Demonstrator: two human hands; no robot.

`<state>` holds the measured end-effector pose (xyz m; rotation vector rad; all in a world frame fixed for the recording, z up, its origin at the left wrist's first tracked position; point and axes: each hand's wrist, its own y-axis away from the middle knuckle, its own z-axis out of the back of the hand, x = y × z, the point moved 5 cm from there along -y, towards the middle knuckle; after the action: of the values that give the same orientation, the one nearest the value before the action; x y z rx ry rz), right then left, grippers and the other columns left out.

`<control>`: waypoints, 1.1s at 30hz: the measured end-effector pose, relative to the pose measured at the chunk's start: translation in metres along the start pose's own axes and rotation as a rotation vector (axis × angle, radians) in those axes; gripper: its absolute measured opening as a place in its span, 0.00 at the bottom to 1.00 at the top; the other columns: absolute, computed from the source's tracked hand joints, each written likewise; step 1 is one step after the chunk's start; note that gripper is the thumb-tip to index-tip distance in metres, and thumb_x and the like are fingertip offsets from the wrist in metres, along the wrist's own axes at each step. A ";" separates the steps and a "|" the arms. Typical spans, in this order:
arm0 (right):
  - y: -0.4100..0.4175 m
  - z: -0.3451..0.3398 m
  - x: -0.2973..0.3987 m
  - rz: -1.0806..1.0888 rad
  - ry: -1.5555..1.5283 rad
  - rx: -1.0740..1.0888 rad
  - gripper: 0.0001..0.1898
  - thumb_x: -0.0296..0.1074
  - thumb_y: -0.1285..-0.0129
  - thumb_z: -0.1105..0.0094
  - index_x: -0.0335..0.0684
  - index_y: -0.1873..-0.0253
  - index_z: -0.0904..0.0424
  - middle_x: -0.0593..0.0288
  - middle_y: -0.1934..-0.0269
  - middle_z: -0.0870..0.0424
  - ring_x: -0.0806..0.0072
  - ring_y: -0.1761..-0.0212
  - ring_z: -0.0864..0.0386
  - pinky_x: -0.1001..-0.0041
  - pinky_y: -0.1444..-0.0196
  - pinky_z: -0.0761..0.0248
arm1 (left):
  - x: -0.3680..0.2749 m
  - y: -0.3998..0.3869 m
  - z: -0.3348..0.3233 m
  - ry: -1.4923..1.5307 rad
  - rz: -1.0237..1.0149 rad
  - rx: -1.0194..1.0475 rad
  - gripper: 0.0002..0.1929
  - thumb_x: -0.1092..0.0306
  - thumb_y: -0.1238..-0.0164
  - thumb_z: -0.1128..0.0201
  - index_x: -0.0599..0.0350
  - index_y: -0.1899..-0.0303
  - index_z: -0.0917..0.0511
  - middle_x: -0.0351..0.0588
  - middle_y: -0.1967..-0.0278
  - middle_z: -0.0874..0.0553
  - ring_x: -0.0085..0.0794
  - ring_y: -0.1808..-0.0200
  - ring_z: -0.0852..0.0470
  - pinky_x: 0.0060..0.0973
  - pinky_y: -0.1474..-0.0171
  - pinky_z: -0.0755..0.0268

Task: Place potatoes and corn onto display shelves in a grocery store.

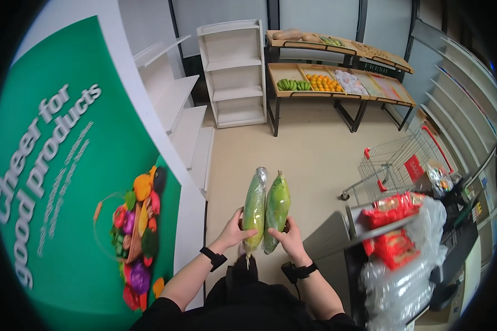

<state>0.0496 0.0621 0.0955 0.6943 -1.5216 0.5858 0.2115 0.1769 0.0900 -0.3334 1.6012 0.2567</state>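
My left hand [233, 233] grips a husked-leaf ear of corn [254, 202] wrapped in clear plastic film, its thumb across the lower half. A second green ear of corn [278, 198], also film-wrapped, is in my right hand [290, 242]. Both ears are held nearly upright in view, side by side and very close together, above the beige floor [232, 153]. The right ear tapers to a stalk-like tip at the top. Fingers behind the two ears are mostly hidden. Each wrist wears a black band.
A green printed wall panel [78, 165] stands close on the left. White shelves [236, 78] and a wooden produce rack [339, 82] with bananas [293, 85] and oranges [323, 82] are ahead. To the right are a shopping cart [391, 165] and a counter with red packages [393, 244] and plastic bags [397, 289].
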 end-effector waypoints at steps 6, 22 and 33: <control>-0.206 0.063 0.018 0.027 0.020 -0.067 0.31 0.33 0.44 0.28 0.27 0.39 0.32 0.52 0.51 0.20 0.69 0.50 0.21 0.69 0.46 0.26 | 0.018 -0.226 0.035 0.050 -0.030 0.102 0.46 0.64 0.41 0.25 0.62 0.29 0.49 0.54 0.47 0.20 0.34 0.47 0.18 0.32 0.44 0.23; -0.556 0.369 0.040 -0.004 0.031 -0.533 0.29 0.29 0.41 0.30 0.29 0.38 0.34 0.53 0.50 0.20 0.71 0.49 0.21 0.71 0.47 0.26 | 0.041 -0.761 -0.092 -0.064 0.018 0.598 0.46 0.59 0.44 0.24 0.62 0.30 0.45 0.55 0.37 0.30 0.40 0.34 0.30 0.38 0.35 0.31; -0.832 0.566 0.104 0.017 0.176 -0.442 0.40 0.31 0.47 0.28 0.29 0.32 0.41 0.48 0.46 0.23 0.63 0.44 0.24 0.66 0.44 0.25 | 0.031 -1.117 -0.155 -0.212 -0.027 0.555 0.42 0.63 0.46 0.22 0.63 0.34 0.39 0.50 0.45 0.21 0.34 0.43 0.21 0.33 0.38 0.30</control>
<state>0.2653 -0.9256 0.1246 0.2823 -1.4276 0.2969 0.4750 -0.9200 0.1109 0.0991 1.3909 -0.1715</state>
